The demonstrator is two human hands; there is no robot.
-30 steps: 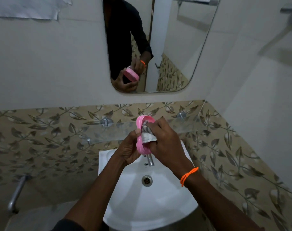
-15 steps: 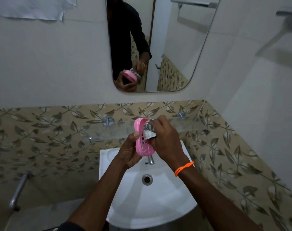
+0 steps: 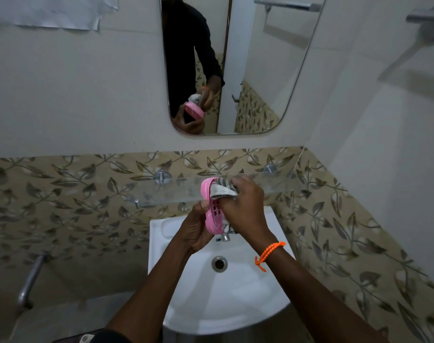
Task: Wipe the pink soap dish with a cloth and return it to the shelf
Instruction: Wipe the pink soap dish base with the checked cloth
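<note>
Pink soap dish (image 3: 214, 211) looks light, rigid, likely slick; left hand (image 3: 194, 232) grips its rim, right hand (image 3: 244, 206) presses the bunched cloth (image 3: 222, 189) inside.

Left hand (image 3: 194, 231) and right hand (image 3: 244, 206) raised together, both clenched.

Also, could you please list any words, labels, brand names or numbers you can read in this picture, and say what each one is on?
None can be read: the pink soap dish, cloth, basin, mirror and wall tiles show no lettering.
The paper sheet taped to the wall looks blank.
</note>
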